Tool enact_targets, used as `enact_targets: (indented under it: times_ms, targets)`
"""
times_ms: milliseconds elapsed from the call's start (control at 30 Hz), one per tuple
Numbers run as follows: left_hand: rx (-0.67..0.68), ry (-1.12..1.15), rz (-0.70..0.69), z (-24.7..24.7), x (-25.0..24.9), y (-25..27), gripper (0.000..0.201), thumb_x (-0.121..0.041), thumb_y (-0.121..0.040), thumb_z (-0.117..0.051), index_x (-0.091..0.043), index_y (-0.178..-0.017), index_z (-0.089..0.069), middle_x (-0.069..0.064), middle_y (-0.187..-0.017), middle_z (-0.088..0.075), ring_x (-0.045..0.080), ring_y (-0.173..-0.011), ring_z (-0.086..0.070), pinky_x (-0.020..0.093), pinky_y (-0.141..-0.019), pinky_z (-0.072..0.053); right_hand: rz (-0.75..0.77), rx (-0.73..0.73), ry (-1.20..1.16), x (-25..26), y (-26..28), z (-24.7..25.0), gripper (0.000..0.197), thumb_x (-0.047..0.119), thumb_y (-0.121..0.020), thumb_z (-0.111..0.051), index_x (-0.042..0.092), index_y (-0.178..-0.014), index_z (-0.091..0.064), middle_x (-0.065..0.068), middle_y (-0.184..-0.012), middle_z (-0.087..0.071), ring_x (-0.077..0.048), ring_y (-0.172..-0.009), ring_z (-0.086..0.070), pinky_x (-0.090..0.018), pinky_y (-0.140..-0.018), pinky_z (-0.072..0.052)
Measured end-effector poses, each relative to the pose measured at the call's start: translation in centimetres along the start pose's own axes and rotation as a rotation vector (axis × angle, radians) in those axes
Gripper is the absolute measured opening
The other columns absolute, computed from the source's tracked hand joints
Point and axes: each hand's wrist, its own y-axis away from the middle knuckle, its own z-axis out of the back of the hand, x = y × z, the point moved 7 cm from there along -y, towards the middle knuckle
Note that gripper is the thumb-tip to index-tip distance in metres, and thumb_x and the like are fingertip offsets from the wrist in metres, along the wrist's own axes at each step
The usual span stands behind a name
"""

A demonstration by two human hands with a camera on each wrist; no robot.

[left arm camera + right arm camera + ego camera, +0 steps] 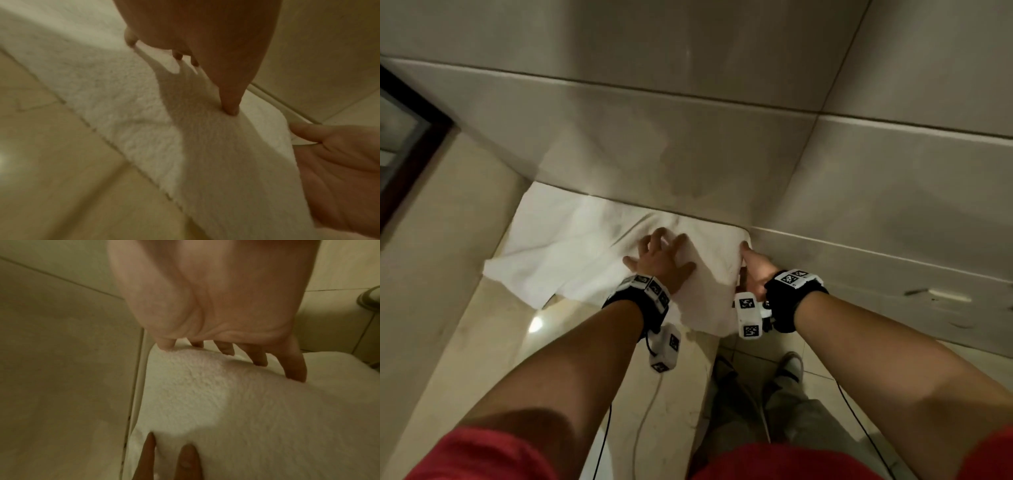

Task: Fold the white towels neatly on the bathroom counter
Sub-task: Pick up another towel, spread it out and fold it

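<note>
From the head camera we see a white towel (571, 250) spread on the beige worktop (482, 342), its far edge against the tiled wall (688, 137) and its near right part hanging over the worktop's front edge. Our left hand (659, 258) lies palm down on the towel with fingers spread, its grip loose and closed on nothing. Our right hand (755, 270) sits at the towel's right end beside the wall; thumb on top, the other fingers hidden from this view. Both wrists wear black bands with white marker blocks. A shoe (791, 363) stands on the floor tiles below

From the left wrist camera, the left hand (205, 40) presses its fingertips into the towel (123, 113), and the right hand (337, 170) holds the folded end, thumb over the top

From the right wrist camera, the right hand (216, 305) has its thumb on the towel (226, 410) and its fingers curled down over the far edge, so this grip has hold of the towel's end. Two fingers of the left hand (185, 462) rest on the cloth nearby
</note>
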Motion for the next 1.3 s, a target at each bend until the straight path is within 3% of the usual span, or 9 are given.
enact_targets:
  times_ms: [133,233,367,533,600,733,833,1000,1300]
  targets:
    - [0.047,-0.004,0.011,-1.3,0.4,-0.1,0.081,-0.073,-0.083,-0.046,-0.053,-0.147,-0.002,-0.01,-0.161,0.014,0.024,-0.149,0.012,0.074,-0.107,-0.001,0.01,-0.054,0.069,-0.8,-1.6,1.2,0.081,0.076,-0.077,-0.048,0.015,-0.131,-0.052,-0.015,-0.125,-0.06,-0.036,-0.11,-0.059,-0.052,-0.092,-0.048]
    - [0.063,0.004,0.004,-1.3,0.4,-0.2,0.082,-0.072,-0.083,-0.047,-0.053,-0.147,0.0,-0.009,-0.161,0.016,0.023,-0.148,0.013,0.074,-0.107,-0.003,0.001,-0.084,0.203,-2.2,-4.4,3.2,0.076,0.078,-0.077,-0.045,0.015,-0.12,-0.056,-0.018,-0.113,-0.064,-0.038,-0.1,-0.063,-0.05,-0.085,-0.051]
    - [0.072,-0.002,0.0,-1.2,0.3,-0.2,0.082,-0.073,-0.083,-0.045,-0.053,-0.147,0.001,-0.009,-0.161,0.017,0.024,-0.148,0.014,0.075,-0.106,-0.004,0.052,-0.085,0.249,-3.2,-11.7,5.6,0.089,0.083,-0.066,-0.049,0.027,-0.136,-0.048,-0.012,-0.139,-0.053,-0.042,-0.114,-0.058,-0.061,-0.095,-0.044]
    - [0.084,-0.025,-0.007,-1.4,0.3,-0.1,0.082,-0.073,-0.084,-0.042,-0.052,-0.147,0.004,-0.008,-0.16,0.019,0.024,-0.148,0.015,0.075,-0.106,-0.002,-0.007,-0.095,0.136,-2.8,-2.0,1.6,0.071,0.07,-0.085,-0.042,0.019,-0.133,-0.053,-0.014,-0.132,-0.058,-0.039,-0.117,-0.056,-0.053,-0.099,-0.043]
    - [0.086,-0.039,-0.013,-1.6,0.2,-0.1,0.083,-0.074,-0.084,-0.041,-0.05,-0.148,0.006,-0.008,-0.16,0.02,0.024,-0.148,0.016,0.076,-0.106,-0.002,-0.033,-0.078,0.084,-2.5,-0.6,1.5,0.069,0.068,-0.09,-0.037,0.013,-0.131,-0.049,-0.013,-0.133,-0.055,-0.038,-0.123,-0.051,-0.051,-0.089,-0.045]
    - [0.101,-0.054,-0.038,-1.6,0.3,-0.1,0.084,-0.073,-0.085,-0.039,-0.045,-0.15,0.007,-0.006,-0.16,0.022,0.023,-0.148,0.016,0.075,-0.106,-0.002,0.024,-0.137,0.099,-1.1,0.7,2.5,0.079,0.072,-0.084,-0.045,0.003,-0.123,-0.052,-0.019,-0.121,-0.06,-0.04,-0.108,-0.058,-0.054,-0.088,-0.048]
    - [0.094,-0.03,-0.051,-0.8,0.9,0.4,0.082,-0.068,-0.087,-0.041,-0.042,-0.152,0.002,-0.006,-0.161,0.016,0.022,-0.149,0.01,0.07,-0.111,-0.007,0.116,-0.23,0.233,0.7,2.5,2.8,0.067,0.069,-0.078,-0.056,0.013,-0.116,-0.057,-0.01,-0.111,-0.062,-0.039,-0.107,-0.061,-0.055,-0.093,-0.047]
    - [0.058,0.04,-0.023,2.0,2.7,2.0,0.069,-0.065,-0.09,-0.044,-0.039,-0.15,-0.021,-0.007,-0.162,-0.007,0.024,-0.148,-0.006,0.058,-0.115,-0.017,0.301,-0.342,0.485,5.1,7.2,0.5,0.035,0.044,-0.087,-0.058,0.012,-0.075,-0.058,-0.009,-0.067,-0.054,-0.025,-0.055,-0.052,-0.037,-0.062,-0.044]
    - [-0.114,0.188,0.098,6.7,9.9,5.9,0.058,-0.06,-0.092,-0.046,-0.038,-0.145,-0.036,-0.007,-0.151,-0.035,0.024,-0.139,-0.026,0.053,-0.109,-0.028,0.458,-0.196,0.779,8.1,11.2,-10.2,0.019,0.028,-0.095,-0.054,0.01,-0.101,-0.054,-0.01,-0.083,-0.055,-0.022,-0.066,-0.055,-0.029,-0.058,-0.047]
